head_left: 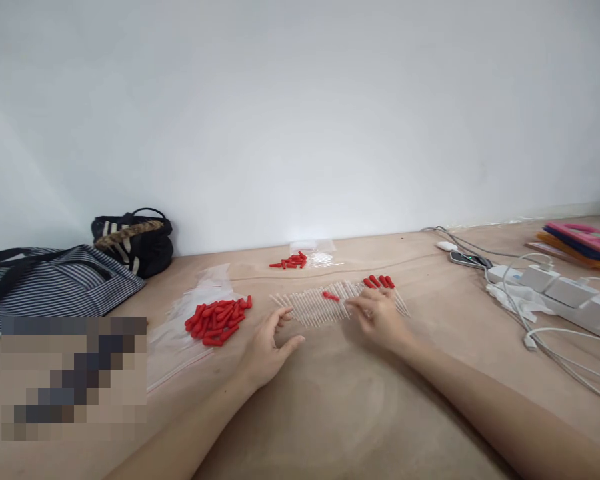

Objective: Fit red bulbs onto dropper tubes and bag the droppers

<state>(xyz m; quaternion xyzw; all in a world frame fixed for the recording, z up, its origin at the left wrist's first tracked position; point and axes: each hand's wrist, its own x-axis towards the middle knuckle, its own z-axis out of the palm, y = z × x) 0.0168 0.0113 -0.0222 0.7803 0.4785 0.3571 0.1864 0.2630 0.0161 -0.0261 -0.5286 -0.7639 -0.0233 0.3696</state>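
A row of thin pale dropper tubes [311,308] lies side by side on the table between my hands. My left hand [267,347] is at the row's left end, thumb and fingers apart, holding nothing. Over the right part of the row, my right hand [380,319] has its thumb and index finger pinched together; what lies between them is too small to make out. One red rubber dropper bulb [331,296] rests on the tubes, just left of those fingertips. Several red bulbs [379,281] line up at the tubes' far ends, behind my right hand.
Left of my left hand, a heap of red bulbs [215,321] lies on clear plastic bags [173,357]. A smaller red pile [290,261] sits near the wall beside another bag [313,247]. Striped bag [65,283] at left; power strip [563,293] and white cables [550,333] at right.
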